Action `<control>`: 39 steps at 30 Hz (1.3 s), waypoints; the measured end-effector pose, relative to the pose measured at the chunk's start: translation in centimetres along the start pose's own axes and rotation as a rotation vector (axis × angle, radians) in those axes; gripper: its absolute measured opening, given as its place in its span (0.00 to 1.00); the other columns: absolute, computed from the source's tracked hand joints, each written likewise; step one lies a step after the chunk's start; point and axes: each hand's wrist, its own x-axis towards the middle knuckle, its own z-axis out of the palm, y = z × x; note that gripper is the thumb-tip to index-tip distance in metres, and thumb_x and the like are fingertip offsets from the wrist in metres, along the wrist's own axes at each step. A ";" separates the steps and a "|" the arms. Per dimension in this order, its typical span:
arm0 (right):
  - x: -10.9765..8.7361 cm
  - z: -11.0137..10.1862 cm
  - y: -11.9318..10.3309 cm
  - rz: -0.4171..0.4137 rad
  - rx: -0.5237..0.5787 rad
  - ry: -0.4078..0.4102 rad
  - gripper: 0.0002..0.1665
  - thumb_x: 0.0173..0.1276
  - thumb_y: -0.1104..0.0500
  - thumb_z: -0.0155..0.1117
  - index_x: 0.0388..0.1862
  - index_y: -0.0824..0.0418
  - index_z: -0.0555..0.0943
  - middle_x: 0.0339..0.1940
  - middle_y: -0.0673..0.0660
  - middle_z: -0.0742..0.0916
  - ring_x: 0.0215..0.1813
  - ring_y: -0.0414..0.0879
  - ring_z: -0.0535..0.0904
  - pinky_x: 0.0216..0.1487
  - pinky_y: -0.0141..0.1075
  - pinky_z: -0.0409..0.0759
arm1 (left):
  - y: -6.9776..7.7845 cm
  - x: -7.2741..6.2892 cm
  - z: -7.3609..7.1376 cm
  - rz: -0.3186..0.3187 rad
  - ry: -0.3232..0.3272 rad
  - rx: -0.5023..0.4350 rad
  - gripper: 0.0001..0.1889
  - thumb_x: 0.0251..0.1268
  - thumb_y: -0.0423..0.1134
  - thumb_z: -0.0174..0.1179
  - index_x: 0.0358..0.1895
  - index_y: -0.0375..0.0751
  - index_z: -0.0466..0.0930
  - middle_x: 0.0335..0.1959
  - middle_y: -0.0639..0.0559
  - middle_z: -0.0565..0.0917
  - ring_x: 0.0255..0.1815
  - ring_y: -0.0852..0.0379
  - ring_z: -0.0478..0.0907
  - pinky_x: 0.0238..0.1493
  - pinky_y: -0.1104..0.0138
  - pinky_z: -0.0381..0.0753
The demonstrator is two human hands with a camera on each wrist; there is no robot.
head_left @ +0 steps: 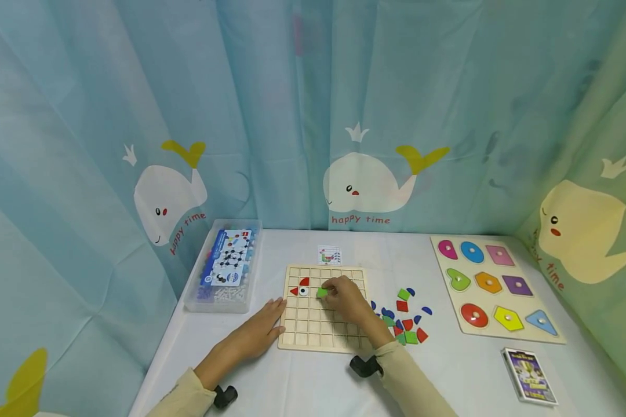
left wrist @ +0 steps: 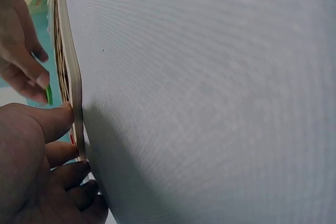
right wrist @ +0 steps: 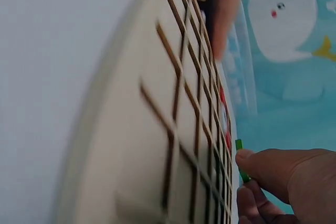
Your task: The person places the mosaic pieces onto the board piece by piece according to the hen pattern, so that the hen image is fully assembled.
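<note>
A wooden grid board lies on the white table. In its upper left cells sit a red quarter-round piece, a red triangle-like piece and a white tile with a black dot. My right hand pinches a green square tile over the board, right of the dotted tile; the right wrist view shows the tile held on edge between thumb and fingers, above the grid. My left hand rests at the board's left edge, thumb and fingertips touching it, as the left wrist view shows.
Loose red, green and blue pieces lie right of the board. A small pattern card is behind it. A clear plastic case stands left, a shape puzzle board right, and a card box in front of that.
</note>
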 end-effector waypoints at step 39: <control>-0.7 3.6 -2.7 -0.102 -0.152 -0.011 0.06 0.70 0.66 0.73 0.44 0.62 0.87 0.47 0.56 0.83 0.46 0.48 0.82 0.47 0.44 0.86 | -0.1 0.0 -0.1 0.011 0.001 0.007 0.34 0.86 0.45 0.51 0.84 0.33 0.55 0.86 0.38 0.56 0.87 0.37 0.51 0.84 0.44 0.57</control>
